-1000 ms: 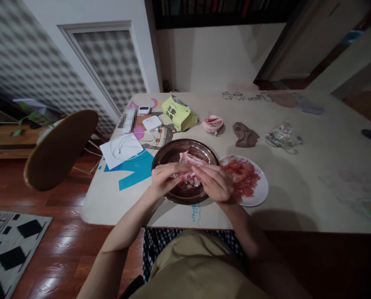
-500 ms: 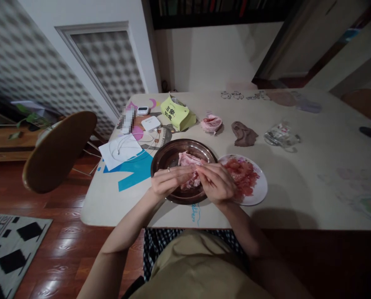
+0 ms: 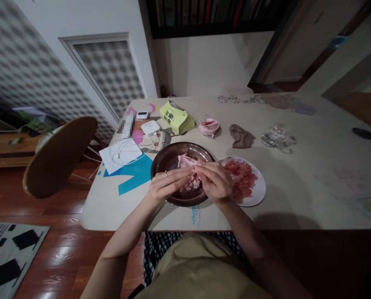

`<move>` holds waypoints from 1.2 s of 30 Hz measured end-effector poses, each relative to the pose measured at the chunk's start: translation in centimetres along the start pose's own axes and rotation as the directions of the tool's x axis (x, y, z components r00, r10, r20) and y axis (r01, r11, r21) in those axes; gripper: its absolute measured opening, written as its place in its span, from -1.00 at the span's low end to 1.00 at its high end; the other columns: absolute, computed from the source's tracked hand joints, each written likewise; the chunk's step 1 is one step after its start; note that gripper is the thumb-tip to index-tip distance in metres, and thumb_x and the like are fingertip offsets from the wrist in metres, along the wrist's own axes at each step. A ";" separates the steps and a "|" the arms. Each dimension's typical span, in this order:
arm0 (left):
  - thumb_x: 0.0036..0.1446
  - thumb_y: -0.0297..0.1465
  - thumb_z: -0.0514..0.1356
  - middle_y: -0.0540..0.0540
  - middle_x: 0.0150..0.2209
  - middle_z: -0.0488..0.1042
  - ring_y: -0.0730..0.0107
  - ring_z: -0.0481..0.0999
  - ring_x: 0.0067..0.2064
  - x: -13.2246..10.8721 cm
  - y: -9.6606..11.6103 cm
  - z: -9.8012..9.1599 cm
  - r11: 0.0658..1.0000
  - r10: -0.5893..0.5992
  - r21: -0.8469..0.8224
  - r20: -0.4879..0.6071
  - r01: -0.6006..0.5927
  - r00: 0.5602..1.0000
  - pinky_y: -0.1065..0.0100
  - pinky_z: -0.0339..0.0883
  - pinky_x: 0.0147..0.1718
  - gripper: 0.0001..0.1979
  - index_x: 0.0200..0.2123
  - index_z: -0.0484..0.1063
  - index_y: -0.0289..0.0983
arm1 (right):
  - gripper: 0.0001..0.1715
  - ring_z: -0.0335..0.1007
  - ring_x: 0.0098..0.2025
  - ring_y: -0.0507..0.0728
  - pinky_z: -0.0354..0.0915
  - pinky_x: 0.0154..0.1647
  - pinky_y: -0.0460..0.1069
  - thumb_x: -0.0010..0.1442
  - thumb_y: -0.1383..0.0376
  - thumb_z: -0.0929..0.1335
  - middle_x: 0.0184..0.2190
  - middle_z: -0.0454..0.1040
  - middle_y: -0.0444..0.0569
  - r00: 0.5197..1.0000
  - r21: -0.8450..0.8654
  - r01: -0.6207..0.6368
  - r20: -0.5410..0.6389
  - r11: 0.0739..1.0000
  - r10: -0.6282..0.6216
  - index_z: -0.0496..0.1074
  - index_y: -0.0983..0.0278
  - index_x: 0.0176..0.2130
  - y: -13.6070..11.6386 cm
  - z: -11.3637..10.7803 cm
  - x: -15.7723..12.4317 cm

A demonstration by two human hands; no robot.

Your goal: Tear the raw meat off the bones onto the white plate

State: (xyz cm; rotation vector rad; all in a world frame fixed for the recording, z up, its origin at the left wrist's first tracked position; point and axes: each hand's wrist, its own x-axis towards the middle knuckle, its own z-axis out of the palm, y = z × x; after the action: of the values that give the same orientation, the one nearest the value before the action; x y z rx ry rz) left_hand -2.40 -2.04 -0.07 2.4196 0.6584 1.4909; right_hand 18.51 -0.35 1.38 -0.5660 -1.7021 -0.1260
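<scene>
Above a dark metal bowl, my left hand and my right hand meet with fingertips pinched together. Between them is a small piece of pomelo, mostly hidden by the fingers. A ring shows on my left hand. Pale pink pomelo peel and membrane scraps lie in the bowl under my fingers. Just right of the bowl, partly behind my right hand, a white plate carries a heap of peeled reddish pomelo flesh.
Behind the bowl stand a yellow-green bag, a pink-lined pomelo section, a brown cloth and a clear glass vessel. White devices, a cable and paper lie at left. A chair stands beside the table.
The view has tilted slightly, so the table sits a little lower in the picture. Both hands stay pinched together over the bowl, with little visible movement.
</scene>
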 end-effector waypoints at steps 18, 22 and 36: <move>0.13 -0.28 0.49 -0.19 -0.04 0.70 0.16 0.73 0.02 2.3 -0.9 1.6 0.908 -0.373 -0.315 -0.304 0.277 0.876 0.27 0.63 -0.02 -0.64 -0.07 0.51 -0.24 | -0.79 0.63 -0.12 0.14 0.58 0.01 0.04 0.31 0.51 0.44 -0.24 0.65 0.04 0.991 -0.010 -0.037 0.127 0.999 0.038 0.56 0.30 -0.06 0.1 -0.2 0.4; 0.27 -0.24 0.38 -0.25 0.23 0.55 0.07 0.53 0.29 2.4 -1.3 1.5 0.940 -0.325 -0.188 -0.229 0.286 0.918 0.06 0.43 0.29 -0.52 0.22 0.49 -0.18 | -0.74 0.63 -0.12 0.14 0.58 0.01 0.04 0.31 0.50 0.45 -0.22 0.66 0.04 0.996 -0.142 0.014 0.092 0.990 -0.001 0.55 0.29 -0.01 -0.4 0.3 -0.2; 0.39 -0.30 0.24 -0.23 0.40 0.31 0.07 0.33 0.42 2.0 -0.9 2.2 0.878 -0.390 -0.356 -0.147 0.319 0.909 0.00 0.18 0.44 -0.45 0.39 0.25 -0.12 | -0.54 0.63 -0.06 0.20 0.58 0.07 0.09 0.28 0.52 0.46 -0.13 0.67 0.09 0.991 -0.153 0.002 0.131 0.988 0.018 0.50 0.35 0.15 -0.6 1.2 -1.2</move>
State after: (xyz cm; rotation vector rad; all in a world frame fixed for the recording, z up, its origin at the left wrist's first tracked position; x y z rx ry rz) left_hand 0.06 -0.20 0.12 1.7920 0.7820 1.5675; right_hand 17.32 -0.75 0.07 -0.7085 -1.8287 -0.2193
